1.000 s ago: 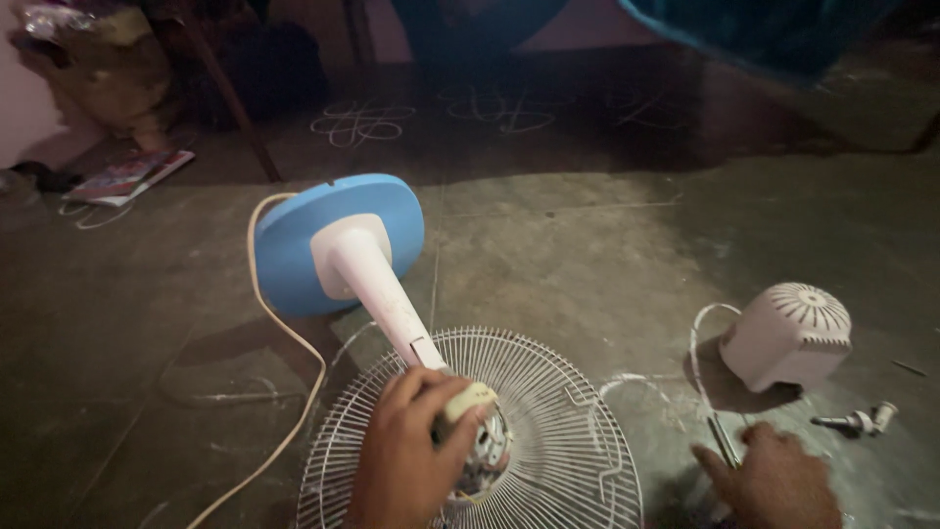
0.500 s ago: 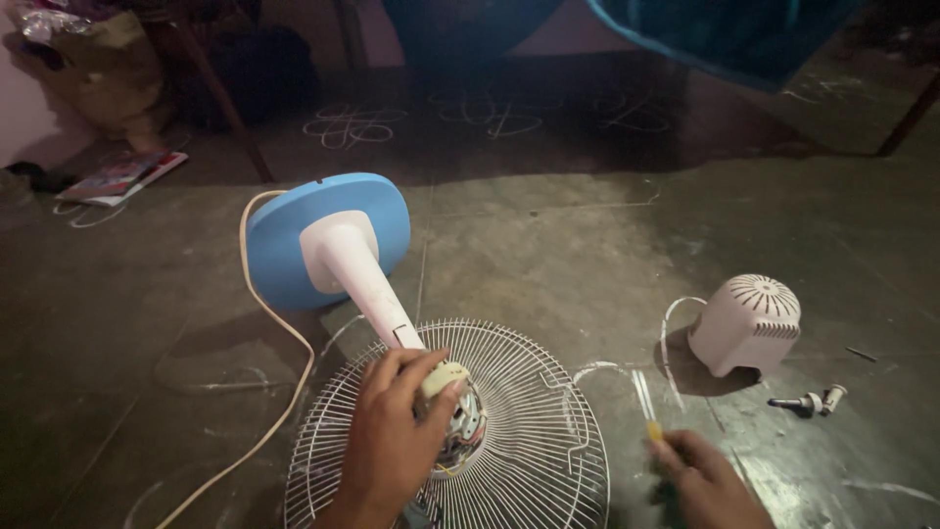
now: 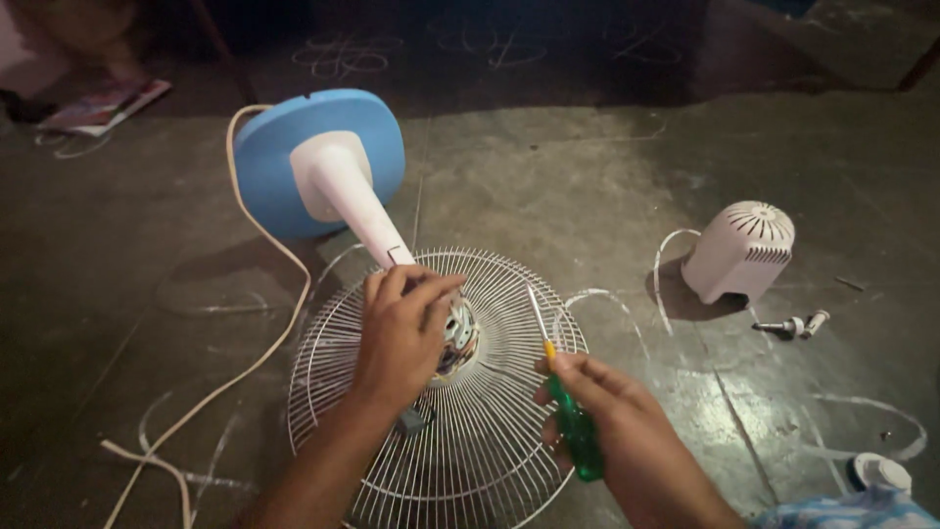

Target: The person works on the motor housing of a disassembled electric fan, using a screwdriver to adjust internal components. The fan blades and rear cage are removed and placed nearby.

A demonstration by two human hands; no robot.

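Note:
A table fan lies on its side on the floor, its blue base (image 3: 294,157) and white neck (image 3: 357,211) pointing away from me. Its white wire grille (image 3: 490,431) faces up in front of me. My left hand (image 3: 401,333) grips the bare motor (image 3: 458,338) at the grille's centre. My right hand (image 3: 597,411) holds a green-handled screwdriver (image 3: 573,431), its shaft pointing up and away over the grille, just right of the motor.
A white motor cover (image 3: 739,250) stands on the floor at the right, with a small knob and screw part (image 3: 793,325) beside it. The fan's cream cord (image 3: 264,313) loops left. A white round cap (image 3: 879,472) lies at the lower right. Magazines (image 3: 103,103) lie far left.
My right hand has lifted the screwdriver from the floor and brought it left over the grille, towards the motor. My left hand stays on the motor.

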